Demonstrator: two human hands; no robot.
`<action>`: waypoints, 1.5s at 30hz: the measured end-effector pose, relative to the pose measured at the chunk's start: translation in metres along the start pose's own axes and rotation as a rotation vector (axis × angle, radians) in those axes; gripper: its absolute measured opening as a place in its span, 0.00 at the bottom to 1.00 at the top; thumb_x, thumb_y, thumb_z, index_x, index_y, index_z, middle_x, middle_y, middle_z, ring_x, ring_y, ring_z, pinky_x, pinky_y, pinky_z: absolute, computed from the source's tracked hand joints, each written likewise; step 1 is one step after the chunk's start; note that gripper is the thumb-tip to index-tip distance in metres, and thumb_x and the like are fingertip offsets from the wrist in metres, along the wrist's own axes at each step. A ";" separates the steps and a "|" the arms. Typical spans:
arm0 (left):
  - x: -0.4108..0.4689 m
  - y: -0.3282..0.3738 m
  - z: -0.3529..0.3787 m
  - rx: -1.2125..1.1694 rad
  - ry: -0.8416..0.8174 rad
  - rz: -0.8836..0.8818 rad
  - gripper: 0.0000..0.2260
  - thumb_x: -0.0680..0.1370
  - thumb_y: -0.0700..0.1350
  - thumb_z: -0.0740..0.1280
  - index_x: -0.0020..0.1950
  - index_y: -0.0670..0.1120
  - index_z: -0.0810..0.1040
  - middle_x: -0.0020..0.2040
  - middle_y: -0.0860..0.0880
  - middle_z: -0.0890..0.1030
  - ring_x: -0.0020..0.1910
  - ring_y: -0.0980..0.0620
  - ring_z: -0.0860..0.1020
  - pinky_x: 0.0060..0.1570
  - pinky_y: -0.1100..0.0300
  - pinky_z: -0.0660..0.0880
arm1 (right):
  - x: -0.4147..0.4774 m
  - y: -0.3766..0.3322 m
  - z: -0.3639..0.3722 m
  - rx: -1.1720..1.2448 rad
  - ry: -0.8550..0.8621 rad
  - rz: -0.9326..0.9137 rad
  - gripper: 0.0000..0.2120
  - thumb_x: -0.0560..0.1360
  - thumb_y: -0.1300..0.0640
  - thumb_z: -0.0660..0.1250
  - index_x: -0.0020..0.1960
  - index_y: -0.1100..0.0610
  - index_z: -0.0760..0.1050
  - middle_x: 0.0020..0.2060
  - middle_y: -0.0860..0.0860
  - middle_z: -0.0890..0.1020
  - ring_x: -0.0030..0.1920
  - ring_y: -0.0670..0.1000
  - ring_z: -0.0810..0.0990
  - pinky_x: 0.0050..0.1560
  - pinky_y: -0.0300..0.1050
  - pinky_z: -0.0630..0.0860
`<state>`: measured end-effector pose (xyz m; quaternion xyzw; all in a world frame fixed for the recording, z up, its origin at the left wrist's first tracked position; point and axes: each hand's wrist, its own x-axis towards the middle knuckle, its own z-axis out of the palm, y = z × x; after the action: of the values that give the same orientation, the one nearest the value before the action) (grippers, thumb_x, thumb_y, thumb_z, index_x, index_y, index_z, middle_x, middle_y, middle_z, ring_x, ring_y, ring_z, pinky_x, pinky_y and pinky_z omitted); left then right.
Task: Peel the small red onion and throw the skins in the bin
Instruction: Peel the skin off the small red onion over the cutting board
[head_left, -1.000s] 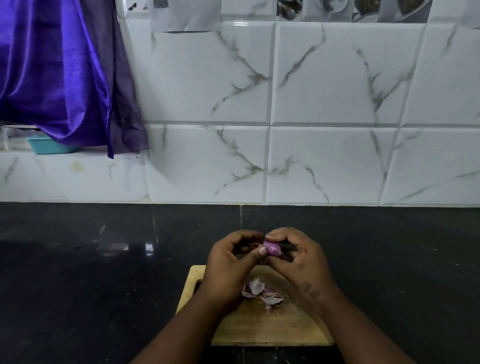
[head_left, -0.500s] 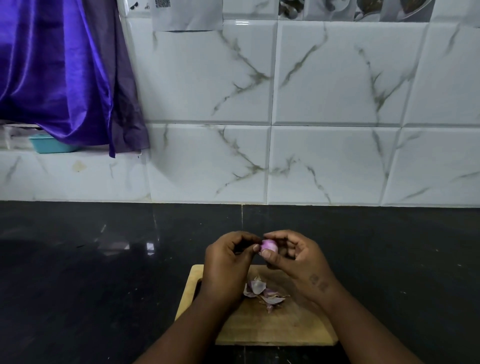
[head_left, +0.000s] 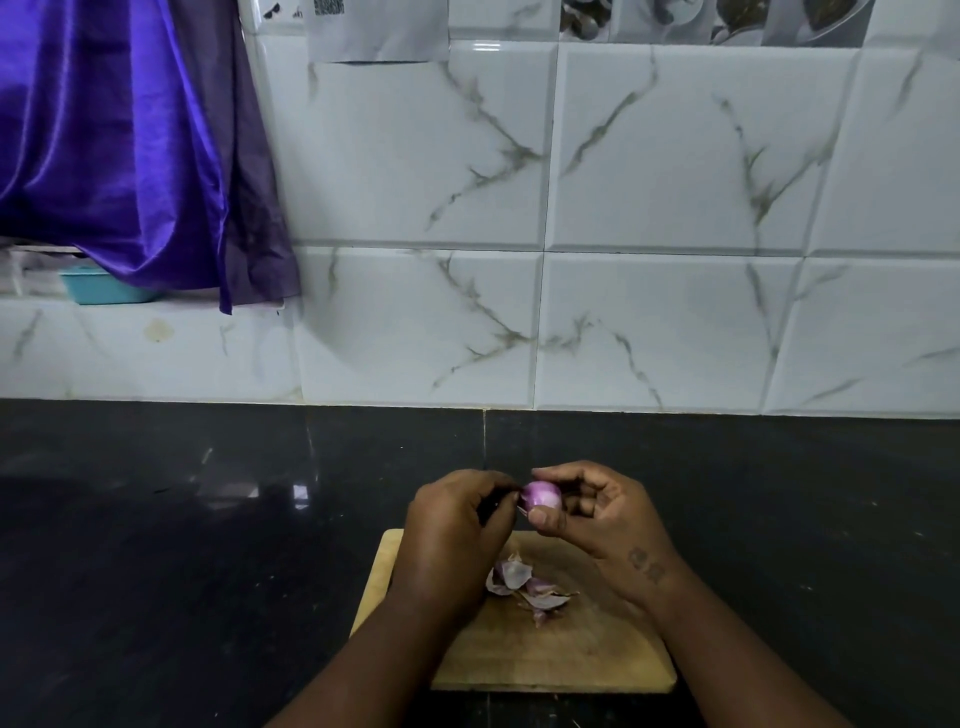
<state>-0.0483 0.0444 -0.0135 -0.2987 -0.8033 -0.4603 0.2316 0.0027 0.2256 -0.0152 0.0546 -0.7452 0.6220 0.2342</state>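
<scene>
Two bare forearms enter from the lower edge over a wooden cutting board (head_left: 545, 654), which lies on a black countertop (head_left: 208, 545). A small heap of loose skins (head_left: 524, 584) rests on the board, just below the hands. Above the board's far edge, the right hand (head_left: 602, 519) pinches the small red onion (head_left: 541, 495) between thumb and forefinger. The left hand (head_left: 457, 525), fingers curled, nips at the onion's left end, where a sliver of skin appears to stand away from the bulb. The exposed surface is glossy and pale purple, so peeling is judged nearly complete. No bin is in view.

Beyond the counter rises a white marble-patterned tiled wall (head_left: 675, 312). A purple cloth (head_left: 119, 145) hangs at upper left, partly covering a teal container (head_left: 104, 291).

Likely faults: the smooth, round bulb may slip from the two-finger pinch and roll off the board onto the dark counter. A thin strip may tear short and leave a remnant at the root end. The light, dry skins may scatter when gathered, since they lie loose.

Legible marks: a sheet of paper (head_left: 374, 36) on the wall's top edge bears a code-like black patch, too small to read. A dark mark on the right wrist cannot be made out. No brand is visible.
</scene>
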 end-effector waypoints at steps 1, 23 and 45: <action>0.000 0.001 0.000 -0.022 0.008 -0.030 0.08 0.79 0.41 0.74 0.55 0.51 0.89 0.47 0.56 0.88 0.46 0.62 0.84 0.48 0.61 0.84 | 0.000 0.000 0.001 0.008 -0.001 -0.001 0.19 0.67 0.59 0.83 0.57 0.53 0.85 0.53 0.51 0.89 0.54 0.52 0.88 0.54 0.48 0.85; 0.001 0.000 0.008 -0.584 -0.061 -0.445 0.07 0.82 0.40 0.70 0.44 0.42 0.84 0.40 0.40 0.85 0.38 0.41 0.84 0.40 0.49 0.84 | 0.002 0.003 0.002 0.110 0.004 0.003 0.21 0.67 0.67 0.80 0.59 0.57 0.84 0.55 0.55 0.88 0.57 0.57 0.87 0.61 0.60 0.83; 0.003 -0.005 0.001 -0.089 -0.159 -0.213 0.04 0.78 0.44 0.75 0.48 0.52 0.89 0.39 0.57 0.87 0.40 0.63 0.84 0.36 0.71 0.76 | 0.000 -0.001 -0.009 -0.095 -0.103 0.092 0.24 0.67 0.66 0.82 0.61 0.52 0.85 0.54 0.48 0.89 0.54 0.46 0.88 0.49 0.37 0.83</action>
<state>-0.0544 0.0443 -0.0155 -0.2571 -0.8251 -0.4923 0.1035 0.0057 0.2342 -0.0128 0.0411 -0.7867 0.5924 0.1688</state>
